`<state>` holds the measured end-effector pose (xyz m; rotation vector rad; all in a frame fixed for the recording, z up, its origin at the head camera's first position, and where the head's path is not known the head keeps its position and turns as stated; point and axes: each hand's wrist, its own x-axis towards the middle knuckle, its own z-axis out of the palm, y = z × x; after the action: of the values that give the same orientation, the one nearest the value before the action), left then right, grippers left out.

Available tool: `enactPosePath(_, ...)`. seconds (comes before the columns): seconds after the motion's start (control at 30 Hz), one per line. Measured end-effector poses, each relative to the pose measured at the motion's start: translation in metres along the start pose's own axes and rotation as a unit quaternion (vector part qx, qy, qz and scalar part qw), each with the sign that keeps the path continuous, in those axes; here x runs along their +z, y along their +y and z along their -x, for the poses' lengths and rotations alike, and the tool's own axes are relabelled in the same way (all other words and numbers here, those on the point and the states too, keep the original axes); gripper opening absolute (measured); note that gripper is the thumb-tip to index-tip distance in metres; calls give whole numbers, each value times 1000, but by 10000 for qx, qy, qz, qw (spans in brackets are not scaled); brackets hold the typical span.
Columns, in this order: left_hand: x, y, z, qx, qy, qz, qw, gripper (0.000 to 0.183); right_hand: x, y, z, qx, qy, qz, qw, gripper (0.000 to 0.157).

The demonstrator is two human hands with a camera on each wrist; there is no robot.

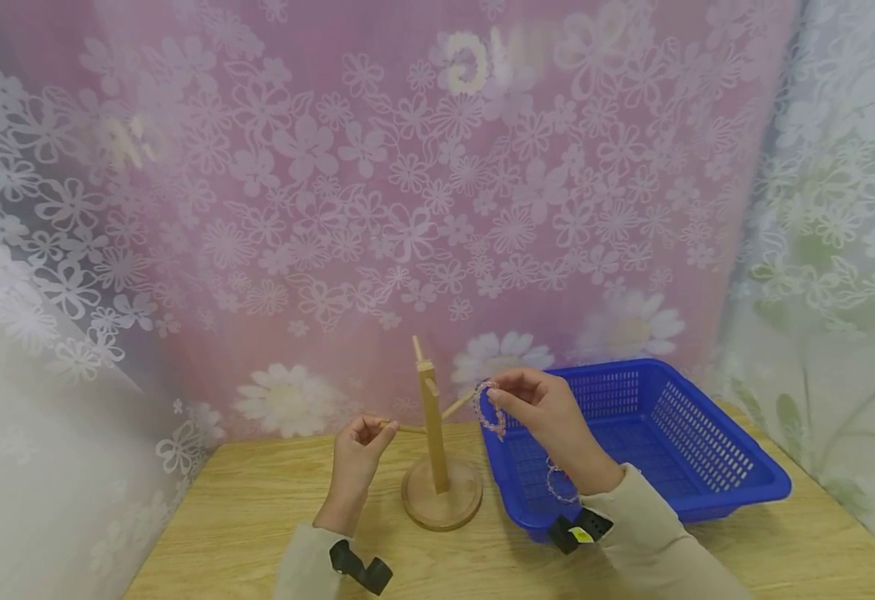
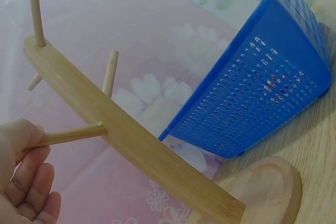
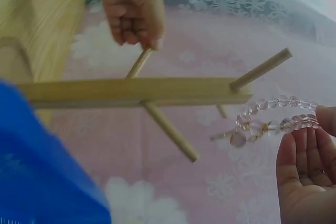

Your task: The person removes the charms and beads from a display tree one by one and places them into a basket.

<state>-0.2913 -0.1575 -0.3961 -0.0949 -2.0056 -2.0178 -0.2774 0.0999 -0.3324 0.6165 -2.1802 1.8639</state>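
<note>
A wooden peg stand (image 1: 433,433) with a round base stands upright on the table, short pegs jutting from its post. My left hand (image 1: 358,457) pinches the tip of one peg (image 2: 73,135) on the stand's left side. Up at the right of the post, my right hand (image 1: 550,412) pinches a beaded bracelet (image 1: 490,410) between thumb and fingers. In the right wrist view the bracelet (image 3: 275,119) shows clear pinkish beads and a small gold-coloured piece, hanging open as a loop close to the pegs at the top of the post.
A blue plastic basket (image 1: 737,500) with slotted walls sits to the right of the stand. Inside, near its front left corner, lies another beaded bracelet (image 1: 557,486). Behind the wooden table (image 1: 212,517) hangs a pink flowered curtain (image 1: 377,250).
</note>
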Motion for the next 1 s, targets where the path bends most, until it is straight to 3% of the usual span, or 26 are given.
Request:
enactPosePath(0.17, -1, -1, 0, 4, -11, -32, 10000, 13, -9, 9, 0, 61, -175, 541, 9984, 25)
enactPosePath(0.53, -1, -2, 0, 102, -65, 108, 9999, 11, -28, 20, 1, 469, -317, 828, 9950, 28)
enactPosePath(0.73, -1, -2, 0, 90, -109, 93, 9999, 11, -39, 30, -2, 896, -336, 664, 9932, 31)
enactPosePath(0.9, -1, -3, -1, 44, -85, 102, 9999, 11, -48, 37, -9, 859, -350, 276, 9953, 36)
enactPosePath(1.0, -1, -2, -1, 30, -77, 82, 9999, 11, -52, 40, -13, 867, -355, 322, 9951, 37)
